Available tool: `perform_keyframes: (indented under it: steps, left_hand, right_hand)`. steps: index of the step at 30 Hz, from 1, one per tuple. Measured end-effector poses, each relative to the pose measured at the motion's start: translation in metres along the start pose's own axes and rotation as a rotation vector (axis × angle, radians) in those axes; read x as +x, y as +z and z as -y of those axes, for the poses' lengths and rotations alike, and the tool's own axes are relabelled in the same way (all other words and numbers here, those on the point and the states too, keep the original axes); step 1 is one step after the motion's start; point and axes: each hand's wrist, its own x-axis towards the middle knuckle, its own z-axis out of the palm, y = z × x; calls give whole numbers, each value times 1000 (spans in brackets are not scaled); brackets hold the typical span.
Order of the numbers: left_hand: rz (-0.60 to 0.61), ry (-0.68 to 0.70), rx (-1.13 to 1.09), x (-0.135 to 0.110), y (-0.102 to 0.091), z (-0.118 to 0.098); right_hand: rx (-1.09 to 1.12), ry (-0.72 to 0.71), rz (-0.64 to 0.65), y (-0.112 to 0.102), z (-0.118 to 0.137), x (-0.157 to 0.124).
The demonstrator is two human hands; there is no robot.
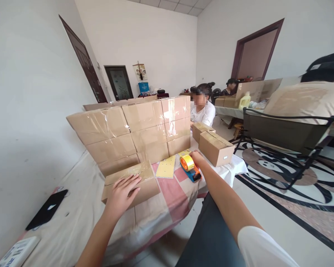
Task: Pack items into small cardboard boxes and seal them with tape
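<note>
Colour and pattern reference: tabletop and surroundings.
The front box (139, 181) and the stacked boxes (133, 129) are plain brown, banded with glossy clear tape. The tape dispenser (194, 174) is blue and orange; its roll (187, 162) is yellow. The cloth (167, 200) on the tabletop is white with pink and red squares. The sheet (166, 167) is pale yellow with small dark dots. The phone (47, 209) is black. The floor (281, 174) carries a black, white and brown panda pattern. The walls (30, 92) are white; the door (83, 63) is dark brown.
</note>
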Motion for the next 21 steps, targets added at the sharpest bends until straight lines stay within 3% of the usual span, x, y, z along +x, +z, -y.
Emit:
perform_keyframes:
  steps: [4, 8, 21]
  left_hand:
    - [0, -3, 28, -1, 0, -1]
    - [-16, 5, 37, -2, 0, -1]
    - [-32, 27, 60, -2, 1, -1]
  right_hand:
    - [-99, 15, 87, 0, 3, 4]
    - [-118, 41, 86, 4, 5, 7]
    - [305, 82, -158, 17, -15, 13]
